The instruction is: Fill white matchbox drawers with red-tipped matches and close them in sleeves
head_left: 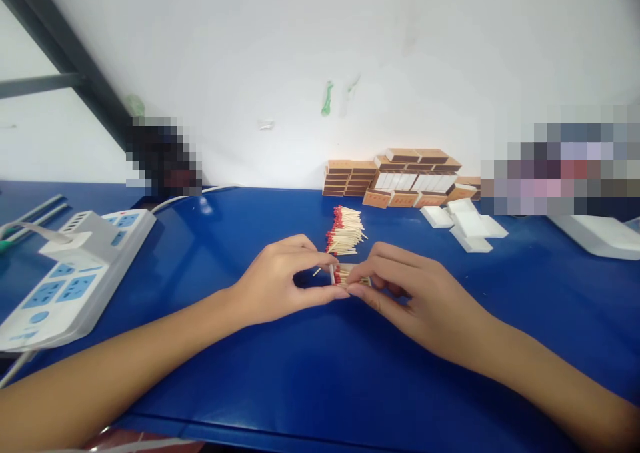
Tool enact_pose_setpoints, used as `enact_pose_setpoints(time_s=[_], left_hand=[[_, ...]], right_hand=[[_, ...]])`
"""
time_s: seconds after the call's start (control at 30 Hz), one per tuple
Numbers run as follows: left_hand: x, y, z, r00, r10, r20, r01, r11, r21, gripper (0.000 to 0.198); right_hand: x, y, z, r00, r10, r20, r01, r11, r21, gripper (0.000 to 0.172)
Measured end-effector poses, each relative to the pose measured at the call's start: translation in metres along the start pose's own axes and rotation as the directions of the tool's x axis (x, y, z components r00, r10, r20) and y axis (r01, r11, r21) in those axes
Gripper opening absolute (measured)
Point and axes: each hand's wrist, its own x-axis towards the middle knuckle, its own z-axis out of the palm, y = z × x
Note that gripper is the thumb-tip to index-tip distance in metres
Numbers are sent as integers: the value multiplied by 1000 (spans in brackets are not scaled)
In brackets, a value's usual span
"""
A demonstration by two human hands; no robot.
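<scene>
A small white matchbox tray [332, 274] with red-headed matches [342, 276] in it sits between my hands over the blue table. My left hand [280, 280] grips the tray's left end between thumb and fingers. At its right side, my right hand [407, 283] has thumb and fingers closed at the tray, covering part of the matches. Whether those fingertips pinch a match or the tray's edge cannot be made out. Just beyond the tray lies a loose pile of matches [347, 230], red heads to the left. One stray match lies near my left fingers.
Stacked matchboxes [417, 173] stand against the white wall at the back. Several white empty-looking trays [470, 221] lie right of them. A power strip [85, 273] with a plugged-in charger is at left; a white object [600, 236] lies at far right.
</scene>
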Motion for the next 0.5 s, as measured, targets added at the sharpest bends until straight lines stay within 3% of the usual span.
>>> enact_pose_setpoints(time_s=[0.2, 0.5], left_hand=[[0, 0, -1, 996, 82, 31, -83, 996, 30, 32], [2, -2, 0, 981, 190, -25, -188, 979, 74, 34]], right_hand=[[-1, -8, -3, 989, 85, 122, -99, 989, 113, 11], [-1, -9, -2, 984, 108, 143, -126, 985, 121, 13]])
